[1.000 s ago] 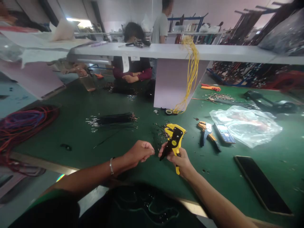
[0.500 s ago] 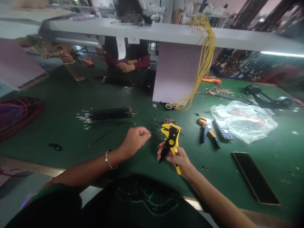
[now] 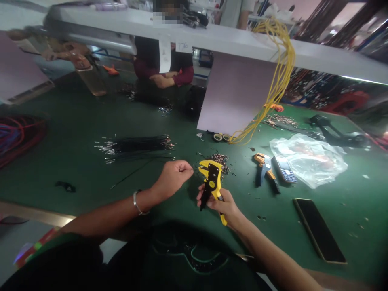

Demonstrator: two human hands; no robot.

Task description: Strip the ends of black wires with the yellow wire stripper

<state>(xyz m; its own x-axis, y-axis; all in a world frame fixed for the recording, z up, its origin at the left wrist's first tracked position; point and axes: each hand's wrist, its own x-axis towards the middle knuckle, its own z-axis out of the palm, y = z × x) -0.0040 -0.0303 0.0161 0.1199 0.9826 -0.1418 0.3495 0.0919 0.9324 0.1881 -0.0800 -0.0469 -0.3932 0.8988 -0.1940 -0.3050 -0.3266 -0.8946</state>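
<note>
My left hand [image 3: 176,178] is pinched closed around a thin dark wire, whose short end shows at the fingertips; the wire trails left over the green table [image 3: 91,210]. My right hand [image 3: 220,202] grips a yellow and black wire stripper [image 3: 212,182] by its handles. The tool's jaws are just right of my left fingertips, with a small gap. Behind the jaws lies a pile of small cut wire bits [image 3: 220,159]. A bundle of black wires [image 3: 139,145] with bright ends lies beyond my left hand.
Orange and blue pliers [image 3: 266,171], a keypad phone [image 3: 285,169], a plastic bag [image 3: 309,155] and a smartphone [image 3: 319,230] lie at the right. Yellow wires [image 3: 281,76] hang from the white shelf [image 3: 236,40]. A person's hands [image 3: 163,80] rest across the table.
The stripper in my right hand has moved left, closer to my left fingertips. The camera view has shifted slightly. My left hand stays pinched in nearly the same place.
</note>
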